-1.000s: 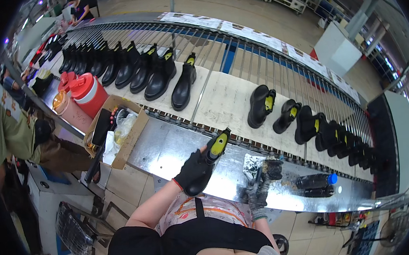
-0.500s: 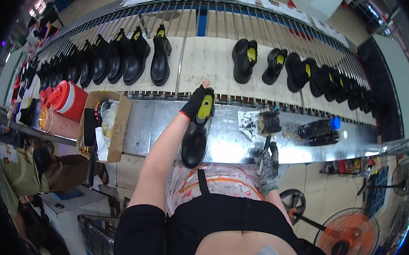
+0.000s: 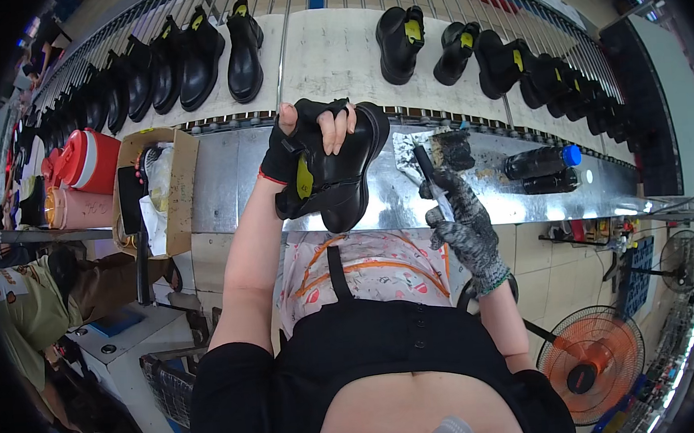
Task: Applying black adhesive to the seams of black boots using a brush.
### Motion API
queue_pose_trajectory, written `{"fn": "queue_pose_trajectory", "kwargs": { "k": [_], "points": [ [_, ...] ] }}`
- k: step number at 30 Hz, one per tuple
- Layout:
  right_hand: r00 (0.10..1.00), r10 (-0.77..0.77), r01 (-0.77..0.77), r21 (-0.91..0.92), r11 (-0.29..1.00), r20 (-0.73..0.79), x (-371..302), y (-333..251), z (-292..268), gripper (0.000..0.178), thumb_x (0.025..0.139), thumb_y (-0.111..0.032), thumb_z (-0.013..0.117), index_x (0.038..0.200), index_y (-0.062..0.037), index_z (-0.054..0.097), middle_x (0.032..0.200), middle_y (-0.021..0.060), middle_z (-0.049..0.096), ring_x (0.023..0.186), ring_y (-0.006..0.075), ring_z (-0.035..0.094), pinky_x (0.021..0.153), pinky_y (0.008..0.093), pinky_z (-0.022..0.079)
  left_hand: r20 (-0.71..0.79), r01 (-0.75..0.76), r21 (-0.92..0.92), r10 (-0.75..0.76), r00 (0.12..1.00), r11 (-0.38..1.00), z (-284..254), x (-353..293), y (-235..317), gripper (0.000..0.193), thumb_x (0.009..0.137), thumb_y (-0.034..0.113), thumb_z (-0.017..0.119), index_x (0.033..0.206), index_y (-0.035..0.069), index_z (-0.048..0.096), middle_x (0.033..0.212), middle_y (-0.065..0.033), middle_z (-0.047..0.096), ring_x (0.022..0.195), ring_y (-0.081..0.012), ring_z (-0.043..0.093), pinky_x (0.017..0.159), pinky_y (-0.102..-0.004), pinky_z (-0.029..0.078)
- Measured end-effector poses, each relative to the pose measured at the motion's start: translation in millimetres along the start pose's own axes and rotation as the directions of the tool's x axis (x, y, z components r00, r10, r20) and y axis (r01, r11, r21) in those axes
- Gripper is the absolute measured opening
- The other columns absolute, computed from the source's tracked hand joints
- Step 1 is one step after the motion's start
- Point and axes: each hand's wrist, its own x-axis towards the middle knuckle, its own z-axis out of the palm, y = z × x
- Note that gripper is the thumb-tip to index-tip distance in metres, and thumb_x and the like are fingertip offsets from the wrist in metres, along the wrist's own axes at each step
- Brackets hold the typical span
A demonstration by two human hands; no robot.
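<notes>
Position: the left hand [image 3: 309,135], in a black fingerless glove, is closed around a black leather ankle boot with a yellow tag [image 3: 336,169]. The boot is held clear above the shiny metal workbench [image 3: 225,193], sole toward the right, with the fingers wrapped over the upper edge.

The right hand [image 3: 462,228], in a grey speckled knit glove, is closed on a slim dark-handled brush [image 3: 431,180]. The brush tip points up toward the boot's sole side but stands apart from it. A small dark pot on a smeared patch of bench [image 3: 456,148] lies just beyond the brush.

Recommended handling, as a judgement:
1. Keep the boot steady against the left palm; a tilted boot is likely to spread the brush stroke unevenly.
2. Bring the brush to the sole edge at a shallow angle, working along the seam.
3. Avoid contact with the yellow tag.

Surroundings: 2 groups of finished black boots [image 3: 242,43] stand on the pale conveyor belt [image 3: 336,56] behind the bench. A dark plastic bottle with a blue cap [image 3: 540,161] lies to the right. An open cardboard box [image 3: 160,189] sits to the left.
</notes>
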Motion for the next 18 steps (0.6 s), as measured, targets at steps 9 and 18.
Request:
{"fn": "queue_pose_trajectory", "kwargs": {
  "k": [9, 18],
  "points": [
    [0.880, -0.185, 0.469, -0.738, 0.484, 0.438, 12.9, -56.8, 4.4, 0.044, 0.084, -0.006, 0.054, 0.128, -0.0089, 0.050, 0.126, 0.0131, 0.053, 0.117, 0.0308, 0.050, 0.101, 0.0379, 0.039, 0.134, -0.058, 0.005, 0.057, 0.989, 0.998, -3.6, 9.7, -7.8, 0.084, 0.082, 0.077, 0.021, 0.050, 0.006, 0.053, 0.050, -0.0045, 0.053, 0.056, -0.0162, 0.049, 0.084, -0.0320, 0.035],
    [0.872, -0.190, 0.485, -0.746, 0.456, 0.451, 20.2, -51.3, 1.2, 0.044, 0.084, -0.005, 0.053, 0.128, -0.0110, 0.051, 0.126, 0.0135, 0.053, 0.118, 0.0299, 0.049, 0.101, 0.0380, 0.038, 0.099, -0.038, -0.005, 0.038, 0.994, 0.999, 3.6, 11.0, -7.2, 0.085, 0.080, 0.079, 0.023, 0.051, 0.006, 0.054, 0.050, -0.0044, 0.053, 0.057, -0.0161, 0.049, 0.084, -0.0325, 0.035]
  ]
}}
